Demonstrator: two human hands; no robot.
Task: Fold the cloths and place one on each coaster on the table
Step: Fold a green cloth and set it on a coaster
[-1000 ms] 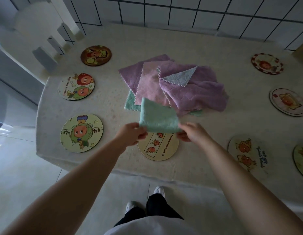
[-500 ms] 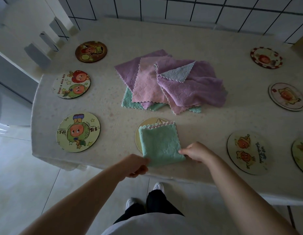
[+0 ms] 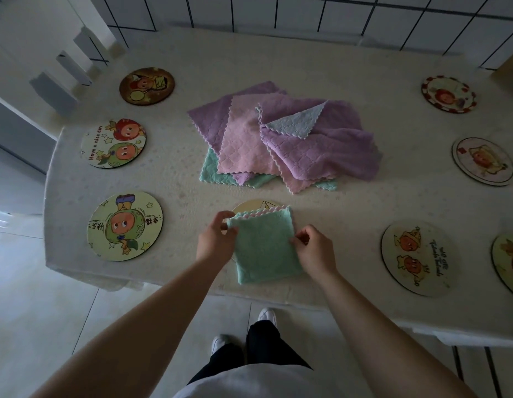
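Note:
A folded green cloth lies flat over the near-middle coaster, whose far rim alone shows. My left hand pinches the cloth's far left corner. At the cloth's right edge my right hand pinches it too. Behind it, a loose pile of purple, pink and green cloths covers the middle of the table. Round picture coasters ring the table: three on the left and several on the right.
The table's near edge runs just below the green cloth, with tiled floor and my feet under it. A white chair stands at the far left corner. A tiled wall backs the table.
The green cloth came down from the air onto the near-middle coaster. My hands then shifted along it, the left up to its far corner, the right to its side edge.

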